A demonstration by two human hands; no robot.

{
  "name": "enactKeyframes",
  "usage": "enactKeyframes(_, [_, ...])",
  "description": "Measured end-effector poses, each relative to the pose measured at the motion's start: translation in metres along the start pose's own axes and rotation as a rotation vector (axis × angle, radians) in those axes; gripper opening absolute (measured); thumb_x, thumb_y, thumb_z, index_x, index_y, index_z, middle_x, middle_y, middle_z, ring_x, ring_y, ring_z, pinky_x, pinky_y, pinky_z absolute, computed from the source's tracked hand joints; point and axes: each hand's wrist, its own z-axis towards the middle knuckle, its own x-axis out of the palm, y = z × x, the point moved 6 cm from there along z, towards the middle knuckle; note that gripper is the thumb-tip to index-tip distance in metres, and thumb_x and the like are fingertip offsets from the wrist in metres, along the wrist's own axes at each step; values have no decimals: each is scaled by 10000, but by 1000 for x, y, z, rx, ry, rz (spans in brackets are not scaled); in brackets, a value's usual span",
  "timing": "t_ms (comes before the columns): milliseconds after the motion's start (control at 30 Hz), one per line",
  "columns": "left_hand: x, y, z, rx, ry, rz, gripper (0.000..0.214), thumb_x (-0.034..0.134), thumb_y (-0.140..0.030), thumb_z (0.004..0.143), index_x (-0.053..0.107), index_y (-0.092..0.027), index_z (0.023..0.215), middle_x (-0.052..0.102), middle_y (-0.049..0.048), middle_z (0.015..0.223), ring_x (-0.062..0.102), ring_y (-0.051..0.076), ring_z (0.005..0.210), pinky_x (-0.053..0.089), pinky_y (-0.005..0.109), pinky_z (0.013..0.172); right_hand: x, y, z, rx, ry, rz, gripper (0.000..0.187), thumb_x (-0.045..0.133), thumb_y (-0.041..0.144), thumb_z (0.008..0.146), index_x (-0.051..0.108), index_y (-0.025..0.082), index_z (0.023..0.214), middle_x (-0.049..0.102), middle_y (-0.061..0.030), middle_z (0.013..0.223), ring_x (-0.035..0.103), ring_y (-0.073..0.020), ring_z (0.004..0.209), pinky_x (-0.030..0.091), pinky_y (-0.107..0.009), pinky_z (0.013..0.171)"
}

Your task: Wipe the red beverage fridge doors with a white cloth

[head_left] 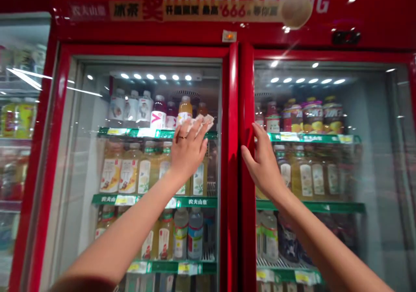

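Observation:
My left hand [188, 147] is pressed flat against the left glass door [212, 162] of a red drinks fridge. Under its fingertips sits a crumpled whitish cloth [208, 121], touching the glass; whether it is fabric or paper I cannot tell. A ring shows on one finger. My right hand [263, 162] rests at the red frame [248, 88] of the right door, thumb and fingers apart, holding nothing loose. Some of its fingers are hidden.
Behind the glass, bottles [130, 170] stand in rows on green-edged shelves [198, 202]. Above the doors runs a red header with a promotional strip [195, 10] and a small lit switch [229, 36]. Another fridge [19, 153] stands at the left.

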Motion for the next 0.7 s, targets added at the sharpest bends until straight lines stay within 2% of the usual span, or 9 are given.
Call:
enactKeyframes(67, [3,-8,21,104,63,-10,603,523,-256,1071,433,-320,1664,488,6,1713,392,294,1609,279,532,1355,0,-9,39,112,-21,129,636,543,325,1010,393,279,1626,502,-156,1651,488,-297,1546,421,-620,1276])
enactKeyframes(133, [2,-5,44,107,89,-20,620,536,-241,1063,429,-336,1666,474,-1,1721,391,295,1609,290,538,1351,1,-17,75,208,-32,238,615,565,349,974,452,281,1575,562,-150,1600,559,-297,1473,479,-605,1221])
enactKeyframes(233, [-3,13,81,-45,44,-21,586,499,-221,1073,461,-306,1652,501,31,1702,412,322,1588,332,577,1329,6,-25,121,337,16,393,630,607,383,922,492,240,1525,682,-154,1450,682,-287,1290,534,-553,1152])
enactKeyframes(333, [-4,21,102,-136,-8,-32,575,486,-199,1073,474,-256,1645,516,72,1688,418,340,1576,355,613,1317,10,-28,154,423,52,438,616,590,397,903,517,179,1475,740,-162,1335,735,-266,1139,576,-477,1057])
enactKeyframes(433, [1,11,102,-25,46,-64,604,522,-142,1044,492,-290,1629,527,46,1683,426,317,1575,373,615,1316,9,-28,171,469,78,244,489,563,417,915,594,167,1334,782,-142,1200,741,-260,1021,579,-412,930])
enactKeyframes(533, [1,2,96,78,108,-141,635,482,-54,1028,519,-320,1603,572,25,1645,473,270,1549,443,564,1291,5,-25,178,510,114,79,296,641,420,884,660,188,1067,794,-147,1064,726,-298,962,534,-385,837])
enactKeyframes(633, [-12,-3,103,17,1,-274,670,386,-31,1050,455,-336,1644,587,44,1625,503,242,1525,485,540,1271,1,-21,180,542,149,-19,160,690,359,863,640,211,898,794,-165,1008,721,-320,947,487,-365,797])
enactKeyframes(700, [-19,-16,112,15,-87,-383,680,348,-48,1072,399,-365,1671,573,40,1636,505,226,1522,466,536,1291,-2,-16,181,556,173,-82,140,687,343,874,627,218,852,796,-166,982,723,-314,934,468,-348,781])
